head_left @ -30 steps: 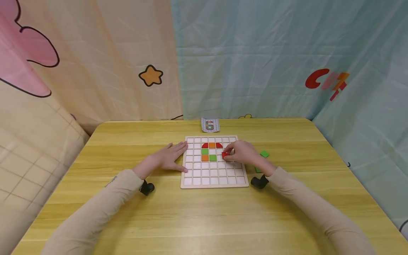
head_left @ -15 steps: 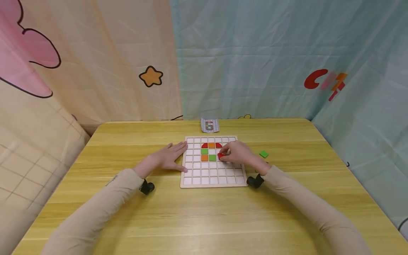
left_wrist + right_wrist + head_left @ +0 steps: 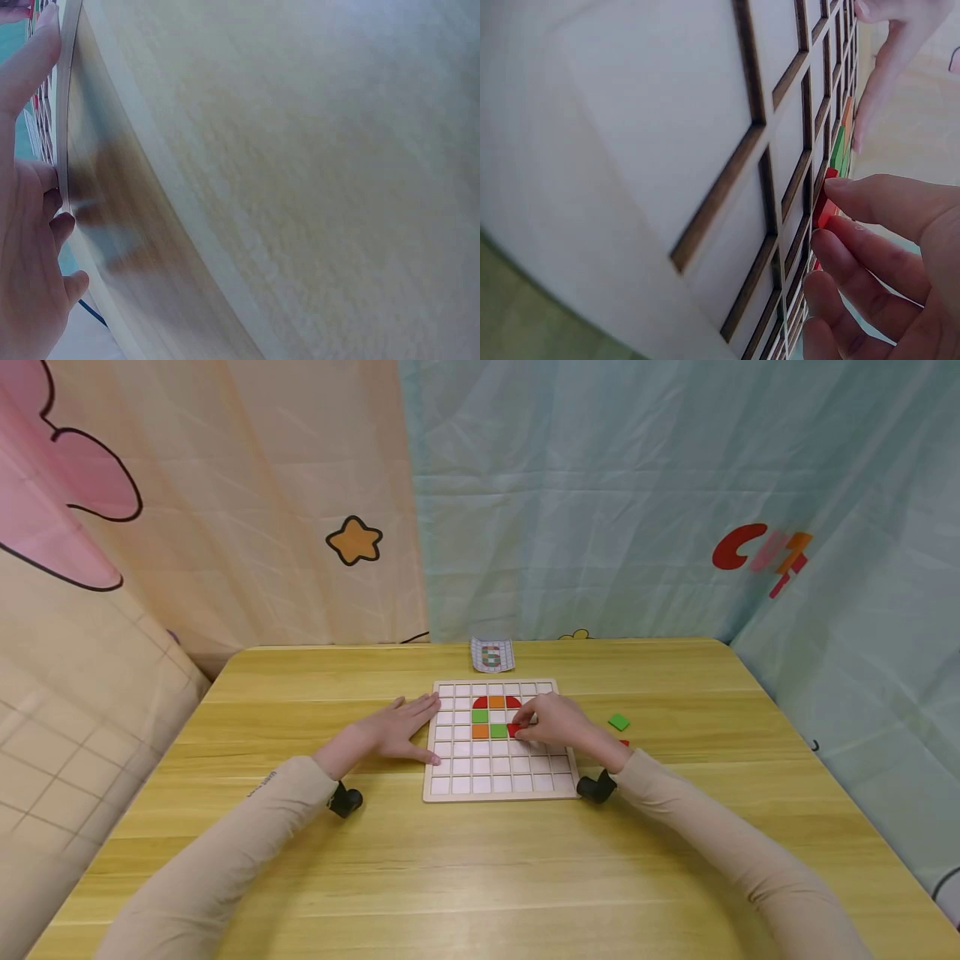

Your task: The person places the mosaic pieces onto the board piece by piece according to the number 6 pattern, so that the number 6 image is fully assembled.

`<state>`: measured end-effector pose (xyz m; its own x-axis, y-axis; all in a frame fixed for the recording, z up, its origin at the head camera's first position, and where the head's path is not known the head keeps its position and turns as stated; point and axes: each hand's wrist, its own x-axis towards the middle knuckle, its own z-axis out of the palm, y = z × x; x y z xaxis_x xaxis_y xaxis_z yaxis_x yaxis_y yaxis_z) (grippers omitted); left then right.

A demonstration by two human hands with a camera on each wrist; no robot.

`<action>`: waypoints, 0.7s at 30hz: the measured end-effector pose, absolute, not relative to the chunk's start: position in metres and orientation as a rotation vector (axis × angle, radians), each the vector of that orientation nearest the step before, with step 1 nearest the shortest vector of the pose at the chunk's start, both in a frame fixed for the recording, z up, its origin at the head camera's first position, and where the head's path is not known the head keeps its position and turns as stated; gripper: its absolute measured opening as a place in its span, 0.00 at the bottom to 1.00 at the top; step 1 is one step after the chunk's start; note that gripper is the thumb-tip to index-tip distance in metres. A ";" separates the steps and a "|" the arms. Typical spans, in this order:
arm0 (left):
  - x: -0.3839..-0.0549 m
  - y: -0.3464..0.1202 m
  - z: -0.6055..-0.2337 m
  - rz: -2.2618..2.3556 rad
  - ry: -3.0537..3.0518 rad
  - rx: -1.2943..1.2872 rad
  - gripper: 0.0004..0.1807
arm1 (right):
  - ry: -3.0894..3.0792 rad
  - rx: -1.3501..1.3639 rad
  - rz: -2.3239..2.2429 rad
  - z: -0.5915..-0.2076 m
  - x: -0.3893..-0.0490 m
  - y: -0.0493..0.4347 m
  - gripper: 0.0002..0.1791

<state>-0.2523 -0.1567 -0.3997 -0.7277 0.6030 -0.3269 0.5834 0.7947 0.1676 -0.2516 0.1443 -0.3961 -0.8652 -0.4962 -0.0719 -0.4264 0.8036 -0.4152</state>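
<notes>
A white wooden grid board (image 3: 480,783) lies on the table, with red, orange and green tiles in several of its cells. My right hand (image 3: 553,720) pinches a red tile (image 3: 825,198) between thumb and fingers, right at the cell beside a green tile (image 3: 498,731). In the head view that red tile is partly covered by the fingers. My left hand (image 3: 397,729) lies flat with fingers spread, fingertips and thumb resting on the board's left edge. In the left wrist view the left hand (image 3: 30,232) shows at the board's rim.
A small pattern card (image 3: 492,655) lies behind the board near the table's back edge. To the right of the board lie a loose green tile (image 3: 618,722) and a red piece (image 3: 624,742), partly hidden by the right wrist. Curtains hang behind the table.
My right hand has moved slightly left with the red tile, bringing it from over the board down against the green tile's neighbouring cell. The left hand has stayed in place.
</notes>
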 end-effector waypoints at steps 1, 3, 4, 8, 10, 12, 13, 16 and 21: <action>-0.252 -0.157 -0.399 0.078 2.618 0.900 0.58 | 2.812 -0.718 -0.588 -0.396 -0.251 0.144 0.11; -0.252 -0.157 -0.399 0.081 2.618 0.902 0.58 | 2.812 -0.713 -0.584 -0.396 -0.251 0.144 0.11; -0.252 -0.157 -0.399 0.082 2.619 0.902 0.58 | 2.812 -0.712 -0.583 -0.396 -0.251 0.143 0.12; -0.251 -0.157 -0.399 0.080 2.619 0.900 0.58 | 2.819 -0.736 -0.577 -0.397 -0.251 0.142 0.13; -0.251 -0.157 -0.399 0.077 2.619 0.898 0.58 | 2.823 -0.750 -0.579 -0.398 -0.251 0.141 0.13; -0.251 -0.156 -0.399 0.078 2.617 0.895 0.58 | 2.831 -0.757 -0.577 -0.399 -0.251 0.141 0.12; -0.251 -0.156 -0.399 0.078 2.617 0.895 0.58 | 2.833 -0.757 -0.580 -0.399 -0.252 0.141 0.12; -0.250 -0.156 -0.399 0.079 2.618 0.898 0.58 | 2.840 -0.758 -0.580 -0.401 -0.252 0.142 0.12; -0.251 -0.156 -0.399 0.085 2.621 0.899 0.58 | 2.843 -0.759 -0.595 -0.400 -0.253 0.143 0.11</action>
